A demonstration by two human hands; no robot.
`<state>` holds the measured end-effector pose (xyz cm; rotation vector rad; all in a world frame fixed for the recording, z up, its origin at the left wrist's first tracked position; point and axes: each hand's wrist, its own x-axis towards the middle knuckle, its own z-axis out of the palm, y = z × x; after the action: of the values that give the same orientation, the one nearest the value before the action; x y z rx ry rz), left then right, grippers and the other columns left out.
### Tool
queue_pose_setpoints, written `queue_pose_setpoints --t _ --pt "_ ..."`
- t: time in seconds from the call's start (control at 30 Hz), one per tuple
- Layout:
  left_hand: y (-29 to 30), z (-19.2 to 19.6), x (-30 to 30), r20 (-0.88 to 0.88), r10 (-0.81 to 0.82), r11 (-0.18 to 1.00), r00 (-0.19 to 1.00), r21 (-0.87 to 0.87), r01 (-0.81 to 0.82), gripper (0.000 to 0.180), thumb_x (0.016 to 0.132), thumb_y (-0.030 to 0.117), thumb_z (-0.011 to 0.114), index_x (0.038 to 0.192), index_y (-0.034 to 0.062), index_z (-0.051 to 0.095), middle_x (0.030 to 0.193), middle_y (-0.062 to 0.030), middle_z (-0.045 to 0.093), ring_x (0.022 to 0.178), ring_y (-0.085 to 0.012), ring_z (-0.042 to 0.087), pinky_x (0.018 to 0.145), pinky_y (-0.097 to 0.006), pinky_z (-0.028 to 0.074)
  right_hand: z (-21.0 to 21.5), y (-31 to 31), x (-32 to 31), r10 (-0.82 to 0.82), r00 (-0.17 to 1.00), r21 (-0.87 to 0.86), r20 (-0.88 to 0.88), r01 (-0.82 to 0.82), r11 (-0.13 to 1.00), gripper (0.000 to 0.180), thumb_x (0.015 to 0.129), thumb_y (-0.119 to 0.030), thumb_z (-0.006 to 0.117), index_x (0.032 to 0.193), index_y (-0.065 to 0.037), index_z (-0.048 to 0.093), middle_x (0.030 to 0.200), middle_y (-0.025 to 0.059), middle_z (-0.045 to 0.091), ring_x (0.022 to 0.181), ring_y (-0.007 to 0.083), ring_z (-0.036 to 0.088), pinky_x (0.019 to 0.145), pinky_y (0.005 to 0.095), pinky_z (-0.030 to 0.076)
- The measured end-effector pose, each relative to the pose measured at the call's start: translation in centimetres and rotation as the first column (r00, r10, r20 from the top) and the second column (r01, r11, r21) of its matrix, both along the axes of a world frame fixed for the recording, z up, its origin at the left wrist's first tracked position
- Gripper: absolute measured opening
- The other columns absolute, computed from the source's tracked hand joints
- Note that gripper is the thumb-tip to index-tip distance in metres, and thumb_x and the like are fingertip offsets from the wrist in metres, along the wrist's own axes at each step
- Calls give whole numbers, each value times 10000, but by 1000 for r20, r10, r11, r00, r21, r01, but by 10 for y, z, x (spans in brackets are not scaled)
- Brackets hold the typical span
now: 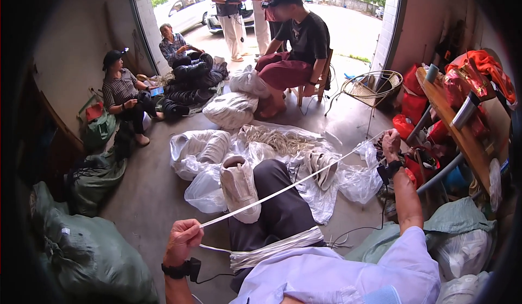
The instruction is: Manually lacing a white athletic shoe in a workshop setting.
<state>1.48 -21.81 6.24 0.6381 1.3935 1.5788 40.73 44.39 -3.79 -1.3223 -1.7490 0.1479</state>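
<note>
Across the lap: white cord (288, 187) stretched taut.
Left hand (184, 240) at 7 o'clock, right hand (390, 144) at 2 o'clock, both closed on it; cord bundle (274, 248) on thigh.

The floor carries one white shoe (239, 187) on the wearer's raised foot, one loose heap of white cord (277, 139), two stuffed white sacks (231, 110), one wire basket (373, 87), five other people (296, 43), two cars (185, 10), and one taut white strap (288, 187).
</note>
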Motion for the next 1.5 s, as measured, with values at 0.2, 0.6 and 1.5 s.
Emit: queue_pose_setpoints --t 0.2,0.6,1.5 --pt "-30 -12 -32 42 22 996 999 87 -25 279 986 217 622 803 7 606 574 12 489 467 -45 367 449 -219 269 -40 40 85 -259 959 -55 114 266 962 259 868 -224 579 814 23 636 831 264 693 795 436 692 660 506 542" --pt "47 6 35 -171 -238 956 956 -213 200 205 985 165 625 925 -15 702 657 31 568 566 -21 468 494 -194 317 -3 -156 -79 695 691 -527 -198 -673 519 205 970 -138 610 1109 -3 677 1070 107 696 1010 168 643 839 317 522" --pt "126 -52 40 -336 -193 963 922 -243 113 177 925 165 689 888 1 745 659 -8 679 536 -26 524 477 -191 384 24 -360 -204 910 99 -454 -402 -885 -104 102 911 -85 642 891 13 621 655 112 608 574 206 588 557 346 466"
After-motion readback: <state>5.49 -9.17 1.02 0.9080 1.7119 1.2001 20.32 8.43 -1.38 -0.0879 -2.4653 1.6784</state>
